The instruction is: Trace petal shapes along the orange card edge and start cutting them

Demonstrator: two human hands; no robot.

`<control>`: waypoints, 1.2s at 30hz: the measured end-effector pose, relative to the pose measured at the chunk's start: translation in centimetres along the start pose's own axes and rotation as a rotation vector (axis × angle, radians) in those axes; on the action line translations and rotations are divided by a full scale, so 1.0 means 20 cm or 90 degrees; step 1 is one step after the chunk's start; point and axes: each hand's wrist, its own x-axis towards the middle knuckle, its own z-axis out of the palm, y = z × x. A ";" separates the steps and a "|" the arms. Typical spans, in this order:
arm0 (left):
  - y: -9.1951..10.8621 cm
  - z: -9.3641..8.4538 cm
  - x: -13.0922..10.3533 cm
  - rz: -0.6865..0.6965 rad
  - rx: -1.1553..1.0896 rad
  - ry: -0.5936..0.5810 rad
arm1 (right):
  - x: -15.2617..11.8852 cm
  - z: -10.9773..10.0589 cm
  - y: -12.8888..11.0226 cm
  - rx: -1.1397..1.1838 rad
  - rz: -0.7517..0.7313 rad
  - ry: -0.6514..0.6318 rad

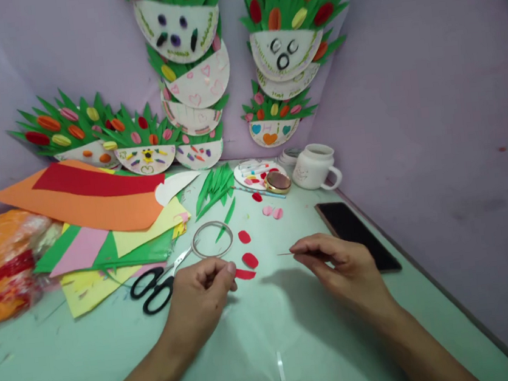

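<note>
My right hand (343,269) is raised over the table, pinching a thin red paper piece (284,254) that appears edge-on as a fine line. My left hand (201,294) is closed, thumb against the bent fingers; whatever lies between them is hidden. Just past its fingertips is a red paper strip (246,274); I cannot tell whether they touch. Two red paper ovals (250,260) lie between the hands, a little farther off. Black-handled scissors (157,287) lie beside my left hand, with a roll of tape (212,239) at their tip.
Coloured paper sheets (99,202) and a plastic bag (1,268) fill the left. Green paper leaves (214,186), a plate with markers (245,172), and a white mug (315,166) stand behind. A phone (355,234) lies right. Paper-plate crafts (181,30) hang on the wall.
</note>
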 end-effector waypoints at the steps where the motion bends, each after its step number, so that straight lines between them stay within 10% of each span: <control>1: -0.01 0.01 -0.01 0.020 0.002 0.004 | -0.01 0.01 0.00 0.014 -0.013 0.017; 7: -0.04 0.09 -0.05 0.018 -0.055 -0.083 | -0.04 0.12 -0.04 0.295 0.210 -0.015; 14: -0.01 0.11 -0.08 0.071 -0.111 -0.074 | -0.07 0.16 -0.13 0.405 0.265 -0.027; 36: 0.02 0.09 -0.08 0.002 -0.189 -0.018 | -0.09 0.11 -0.20 0.469 0.209 -0.056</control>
